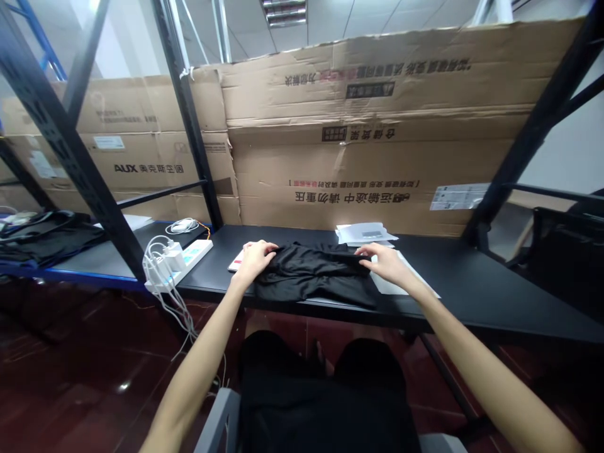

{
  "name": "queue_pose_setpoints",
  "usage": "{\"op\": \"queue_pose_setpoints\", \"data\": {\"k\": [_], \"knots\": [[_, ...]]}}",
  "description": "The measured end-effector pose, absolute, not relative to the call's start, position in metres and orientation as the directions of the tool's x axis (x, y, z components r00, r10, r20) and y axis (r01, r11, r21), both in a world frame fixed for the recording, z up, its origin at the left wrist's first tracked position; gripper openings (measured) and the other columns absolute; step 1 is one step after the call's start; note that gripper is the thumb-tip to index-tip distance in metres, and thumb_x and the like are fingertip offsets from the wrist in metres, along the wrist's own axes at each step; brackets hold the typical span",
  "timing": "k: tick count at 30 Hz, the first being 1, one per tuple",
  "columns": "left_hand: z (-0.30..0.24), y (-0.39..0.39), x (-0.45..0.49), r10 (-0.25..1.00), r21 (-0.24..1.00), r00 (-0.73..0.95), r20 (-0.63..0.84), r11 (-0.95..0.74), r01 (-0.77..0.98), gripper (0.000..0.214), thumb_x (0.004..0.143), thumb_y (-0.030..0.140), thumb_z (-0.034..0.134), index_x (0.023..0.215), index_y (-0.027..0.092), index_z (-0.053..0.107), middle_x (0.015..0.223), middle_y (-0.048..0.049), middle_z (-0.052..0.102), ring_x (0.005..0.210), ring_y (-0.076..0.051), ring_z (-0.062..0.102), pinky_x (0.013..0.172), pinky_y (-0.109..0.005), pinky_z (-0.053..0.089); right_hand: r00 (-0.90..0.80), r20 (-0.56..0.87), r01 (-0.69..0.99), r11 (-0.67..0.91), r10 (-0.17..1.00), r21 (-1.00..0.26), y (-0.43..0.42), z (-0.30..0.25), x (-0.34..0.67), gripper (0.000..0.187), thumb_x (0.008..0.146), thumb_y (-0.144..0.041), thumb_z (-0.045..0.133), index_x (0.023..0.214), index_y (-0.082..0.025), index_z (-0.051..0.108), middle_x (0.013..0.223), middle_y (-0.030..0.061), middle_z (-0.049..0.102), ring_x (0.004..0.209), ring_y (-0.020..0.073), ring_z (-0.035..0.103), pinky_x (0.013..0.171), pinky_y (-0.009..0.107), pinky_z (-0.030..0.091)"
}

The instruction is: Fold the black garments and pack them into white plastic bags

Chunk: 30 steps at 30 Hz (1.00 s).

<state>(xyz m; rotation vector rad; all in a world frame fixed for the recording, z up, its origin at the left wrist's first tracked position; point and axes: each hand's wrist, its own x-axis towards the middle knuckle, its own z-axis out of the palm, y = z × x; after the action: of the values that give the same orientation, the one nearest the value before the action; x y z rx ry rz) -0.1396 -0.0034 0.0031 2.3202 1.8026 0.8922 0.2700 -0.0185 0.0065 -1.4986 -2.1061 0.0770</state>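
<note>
A crumpled black garment [315, 275] lies on the black table [472, 283], partly hanging over its front edge. My left hand [255, 258] rests on the garment's left end, fingers curled and pinching the upper edge. At the right end, my right hand [384, 261] pinches the upper edge of the cloth too, fingers bent down onto it. Under the garment's left end a white and red flat item [234, 263] peeks out.
A white power strip [182, 261] with plugs and cables sits at the table's left end. White papers [365, 234] lie behind the garment, another sheet [401, 280] beneath my right hand. Cardboard boxes [368, 138] wall the back. Black shelf posts stand either side. Dark clothes [44, 238] lie far left.
</note>
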Motion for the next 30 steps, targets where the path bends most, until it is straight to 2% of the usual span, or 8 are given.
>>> {"op": "queue_pose_setpoints", "data": {"k": [5, 9, 14, 17, 20, 22, 27, 30], "knots": [[0.006, -0.033, -0.151, 0.855, 0.437, 0.113, 0.506, -0.367, 0.821, 0.025, 0.101, 0.029, 0.062, 0.116, 0.031, 0.082, 0.121, -0.0032, 0.08, 0.122, -0.026, 0.071, 0.125, -0.05, 0.033, -0.268, 0.453, 0.785, 0.466, 0.85, -0.409, -0.053, 0.001, 0.278, 0.028, 0.086, -0.026, 0.06, 0.107, -0.027, 0.077, 0.109, 0.008, 0.079, 0.102, 0.0294, 0.073, 0.105, 0.045, 0.054], [0.001, -0.068, -0.169, 0.835, 0.413, 0.143, 0.531, -0.402, 0.817, 0.027, 0.101, 0.027, 0.058, 0.109, 0.033, 0.083, 0.127, -0.0017, 0.077, 0.126, -0.027, 0.067, 0.127, -0.048, 0.033, -0.335, 0.427, 0.75, 0.512, 0.84, -0.42, -0.083, -0.011, 0.285, 0.026, 0.089, -0.029, 0.056, 0.105, -0.031, 0.077, 0.108, 0.0083, 0.078, 0.105, 0.0309, 0.072, 0.108, 0.05, 0.052], [-0.015, -0.094, -0.184, 0.845, 0.313, 0.282, 0.454, -0.448, 0.838, 0.025, 0.096, 0.028, 0.061, 0.106, 0.035, 0.083, 0.133, -0.0032, 0.074, 0.136, -0.03, 0.06, 0.129, -0.054, 0.03, -0.41, 0.301, 0.77, 0.503, 0.861, -0.392, -0.105, -0.025, 0.292, 0.027, 0.102, -0.042, 0.054, 0.112, -0.034, 0.078, 0.109, 0.0073, 0.077, 0.102, 0.0302, 0.071, 0.115, 0.058, 0.045], [-0.021, -0.099, -0.185, 0.85, 0.285, 0.322, 0.417, -0.459, 0.841, 0.026, 0.093, 0.025, 0.06, 0.104, 0.034, 0.082, 0.138, -0.0042, 0.072, 0.141, -0.031, 0.058, 0.128, -0.054, 0.032, -0.414, 0.237, 0.783, 0.476, 0.879, -0.4, -0.109, -0.026, 0.294, 0.029, 0.104, -0.05, 0.055, 0.114, -0.037, 0.079, 0.109, 0.006, 0.079, 0.104, 0.0311, 0.069, 0.114, 0.057, 0.045], [-0.017, -0.1, -0.183, 0.866, 0.283, 0.325, 0.379, -0.443, 0.851, 0.031, 0.088, 0.02, 0.059, 0.104, 0.034, 0.082, 0.144, -0.0044, 0.069, 0.144, -0.032, 0.056, 0.128, -0.055, 0.032, -0.387, 0.226, 0.793, 0.448, 0.894, -0.413, -0.106, -0.02, 0.296, 0.034, 0.105, -0.057, 0.053, 0.114, -0.038, 0.08, 0.114, 0.0058, 0.081, 0.113, 0.0333, 0.068, 0.114, 0.054, 0.046], [-0.01, -0.099, -0.178, 0.865, 0.288, 0.326, 0.381, -0.447, 0.847, 0.033, 0.088, 0.019, 0.058, 0.107, 0.034, 0.081, 0.147, -0.0039, 0.068, 0.145, -0.032, 0.056, 0.129, -0.056, 0.031, -0.376, 0.273, 0.788, 0.46, 0.886, -0.409, -0.1, -0.015, 0.296, 0.036, 0.107, -0.055, 0.051, 0.114, -0.036, 0.08, 0.12, 0.0059, 0.082, 0.117, 0.0331, 0.069, 0.115, 0.051, 0.046], [0.014, -0.077, -0.145, 0.822, 0.298, 0.364, 0.438, -0.515, 0.804, 0.03, 0.099, 0.024, 0.054, 0.114, 0.033, 0.079, 0.141, -0.0038, 0.072, 0.139, -0.029, 0.06, 0.129, -0.052, 0.034, -0.398, 0.409, 0.81, 0.524, 0.821, -0.265, -0.066, -0.002, 0.293, 0.028, 0.105, -0.039, 0.053, 0.117, -0.033, 0.078, 0.129, 0.0073, 0.079, 0.123, 0.0319, 0.07, 0.117, 0.051, 0.044], [0.021, -0.053, -0.117, 0.8, 0.265, 0.426, 0.423, -0.559, 0.786, 0.036, 0.098, 0.018, 0.053, 0.121, 0.032, 0.078, 0.137, -0.0041, 0.073, 0.135, -0.027, 0.063, 0.128, -0.047, 0.037, -0.4, 0.392, 0.873, 0.475, 0.829, -0.114, -0.043, 0.0, 0.287, 0.032, 0.1, -0.028, 0.058, 0.126, -0.032, 0.076, 0.138, 0.0094, 0.074, 0.13, 0.0342, 0.066, 0.115, 0.055, 0.043]]}}
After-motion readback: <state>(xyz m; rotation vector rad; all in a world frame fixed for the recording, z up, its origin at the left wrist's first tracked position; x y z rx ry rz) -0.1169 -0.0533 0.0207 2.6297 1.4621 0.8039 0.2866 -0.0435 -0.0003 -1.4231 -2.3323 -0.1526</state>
